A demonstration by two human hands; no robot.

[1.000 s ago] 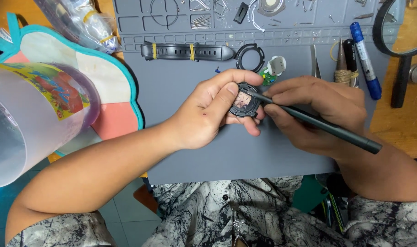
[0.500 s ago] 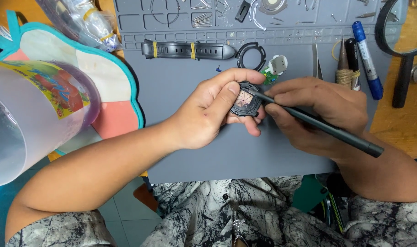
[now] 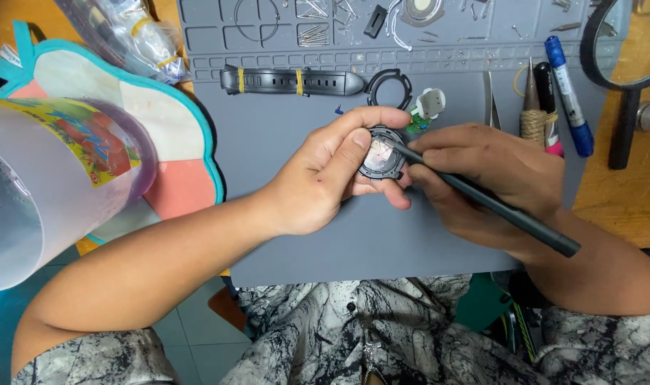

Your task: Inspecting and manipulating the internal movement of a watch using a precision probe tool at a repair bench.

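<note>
Pinched in the left hand [image 3: 325,178] fingers, the watch case [image 3: 382,153] is probed by a pen-gripped tool [image 3: 482,199]; strap [image 3: 289,80] and bezel [image 3: 389,87] are already off.

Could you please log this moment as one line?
left hand: holds round black watch case | right hand: slim black tool tip on case | surface: grey work mat

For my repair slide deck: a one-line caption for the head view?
Left hand steadies a round watch case while right hand presses a black tool into it.
</note>
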